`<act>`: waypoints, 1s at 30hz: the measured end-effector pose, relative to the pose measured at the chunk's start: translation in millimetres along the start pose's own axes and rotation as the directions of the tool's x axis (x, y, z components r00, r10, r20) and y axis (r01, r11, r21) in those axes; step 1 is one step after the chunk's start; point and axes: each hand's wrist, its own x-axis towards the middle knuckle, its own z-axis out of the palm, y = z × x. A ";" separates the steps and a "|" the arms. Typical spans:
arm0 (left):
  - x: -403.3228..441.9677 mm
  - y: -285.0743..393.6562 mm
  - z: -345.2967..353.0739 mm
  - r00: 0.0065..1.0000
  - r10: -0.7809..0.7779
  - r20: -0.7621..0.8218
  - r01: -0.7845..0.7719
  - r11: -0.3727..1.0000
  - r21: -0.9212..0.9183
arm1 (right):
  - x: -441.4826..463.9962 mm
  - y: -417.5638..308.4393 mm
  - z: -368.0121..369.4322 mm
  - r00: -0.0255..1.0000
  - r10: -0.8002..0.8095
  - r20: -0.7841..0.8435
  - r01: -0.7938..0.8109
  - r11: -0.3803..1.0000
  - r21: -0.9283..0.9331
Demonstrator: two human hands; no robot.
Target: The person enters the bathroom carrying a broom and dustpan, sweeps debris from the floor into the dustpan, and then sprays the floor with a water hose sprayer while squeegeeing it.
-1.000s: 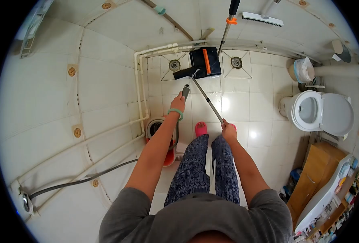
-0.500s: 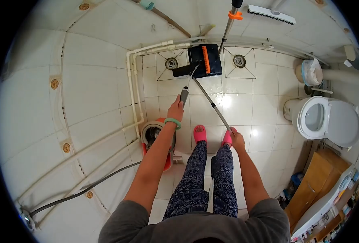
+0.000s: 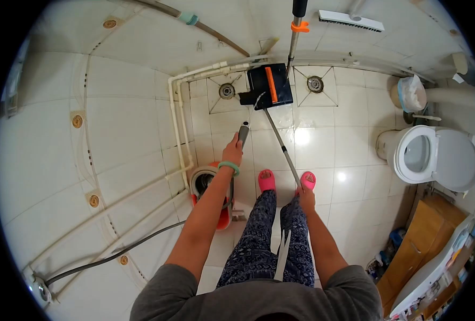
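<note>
My left hand point(image 3: 232, 151), with a green band at the wrist, is closed around a grey handheld shower head point(image 3: 243, 136). A thin stream of water seems to leave it toward the dustpan. My right hand point(image 3: 306, 200) grips the grey pole of a broom point(image 3: 284, 147) near my right thigh. The broom's dark head point(image 3: 253, 99) lies against a black dustpan point(image 3: 281, 93) with an orange strip. The dustpan rests on the tiles by the far wall, its own long handle point(image 3: 292, 48) rising behind it.
Two floor drains point(image 3: 227, 91) flank the dustpan. An orange mop bucket point(image 3: 224, 219) stands left of my feet, with the shower hose point(image 3: 114, 249) running past it. To the right are a toilet point(image 3: 415, 152), a bin point(image 3: 411, 93) and a wooden cabinet point(image 3: 417, 246). Pipes point(image 3: 172, 112) line the left wall.
The broom head has shifted right across the dustpan, and its pole is steeper. My right hand has moved left and nearer to my body; my left hand is slightly lower in view.
</note>
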 end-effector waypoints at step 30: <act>-10.1 -28.0 -6.8 0.997 0.064 -0.043 -0.066 0.997 -0.042 | -23.9 -50.4 134.7 0.995 0.088 -0.050 -0.078 0.982 0.172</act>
